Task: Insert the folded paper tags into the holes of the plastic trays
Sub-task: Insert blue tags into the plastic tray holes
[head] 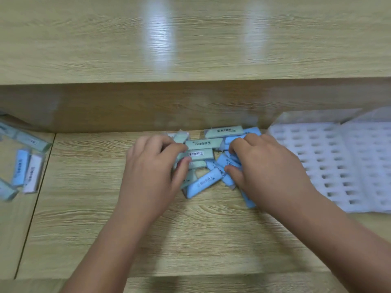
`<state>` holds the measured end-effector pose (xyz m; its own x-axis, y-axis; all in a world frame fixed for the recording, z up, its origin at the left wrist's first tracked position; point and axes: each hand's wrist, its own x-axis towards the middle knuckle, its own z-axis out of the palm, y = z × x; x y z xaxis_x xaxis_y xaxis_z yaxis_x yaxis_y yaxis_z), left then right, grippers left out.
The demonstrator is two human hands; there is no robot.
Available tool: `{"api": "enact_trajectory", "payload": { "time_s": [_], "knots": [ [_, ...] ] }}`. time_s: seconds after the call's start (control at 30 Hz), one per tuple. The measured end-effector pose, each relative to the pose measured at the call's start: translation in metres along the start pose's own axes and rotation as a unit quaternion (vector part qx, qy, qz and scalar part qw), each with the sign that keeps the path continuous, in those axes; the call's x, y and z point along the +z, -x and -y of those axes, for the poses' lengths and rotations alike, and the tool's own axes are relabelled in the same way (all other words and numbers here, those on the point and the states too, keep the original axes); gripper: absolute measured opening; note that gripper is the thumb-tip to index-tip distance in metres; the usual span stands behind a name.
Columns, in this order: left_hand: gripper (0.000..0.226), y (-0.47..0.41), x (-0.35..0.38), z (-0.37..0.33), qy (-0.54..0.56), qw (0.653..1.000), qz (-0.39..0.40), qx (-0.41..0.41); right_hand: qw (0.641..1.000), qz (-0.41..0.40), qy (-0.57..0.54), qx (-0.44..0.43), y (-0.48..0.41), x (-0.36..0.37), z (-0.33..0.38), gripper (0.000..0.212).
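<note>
A loose pile of folded paper tags (208,180), pale blue and grey-green with printed text, lies on the wooden table against the back board. My left hand (152,172) pinches a grey-green tag with a barcode (201,154) between thumb and fingers at the pile's left side. My right hand (266,168) is curled over the pile's right side, fingers gripping blue tags (229,163). A white plastic tray (313,163) with rows of rectangular holes lies to the right; its holes look empty.
A second white tray (368,161) overlaps the first at the far right. More tags (27,170) lie scattered at the left, past a seam in the table. A raised wooden shelf (190,39) runs along the back.
</note>
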<state>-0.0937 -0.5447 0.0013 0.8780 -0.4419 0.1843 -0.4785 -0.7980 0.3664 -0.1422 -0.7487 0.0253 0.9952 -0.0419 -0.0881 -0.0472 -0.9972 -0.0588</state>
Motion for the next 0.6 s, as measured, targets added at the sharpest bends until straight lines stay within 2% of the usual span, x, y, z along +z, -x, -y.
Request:
{"api": "enact_trajectory", "payload": {
  "time_s": [0.13, 0.27, 0.33, 0.47, 0.6],
  "knots": [
    [0.037, -0.012, -0.003, -0.006, -0.038, 0.995, 0.081, -0.037, 1.000, 0.026, -0.006, 0.015, -0.003, -0.001, 0.001, 0.035],
    [0.030, -0.015, -0.002, -0.008, -0.051, 0.996, 0.077, -0.012, 0.997, 0.022, -0.064, 0.026, -0.008, 0.000, 0.003, 0.021],
    [0.025, -0.016, -0.002, -0.010, -0.071, 0.995, 0.070, -0.011, 0.990, 0.000, -0.133, 0.036, -0.009, -0.003, 0.001, 0.013],
    [0.023, -0.024, -0.012, -0.014, -0.105, 0.992, 0.062, -0.030, 0.945, -0.042, -0.318, 0.059, -0.006, -0.020, -0.011, 0.010],
    [0.020, -0.032, -0.034, -0.034, -0.009, 0.996, 0.051, -0.078, 0.899, -0.083, -0.427, 0.040, 0.009, -0.049, -0.040, 0.008]
  ]
}}
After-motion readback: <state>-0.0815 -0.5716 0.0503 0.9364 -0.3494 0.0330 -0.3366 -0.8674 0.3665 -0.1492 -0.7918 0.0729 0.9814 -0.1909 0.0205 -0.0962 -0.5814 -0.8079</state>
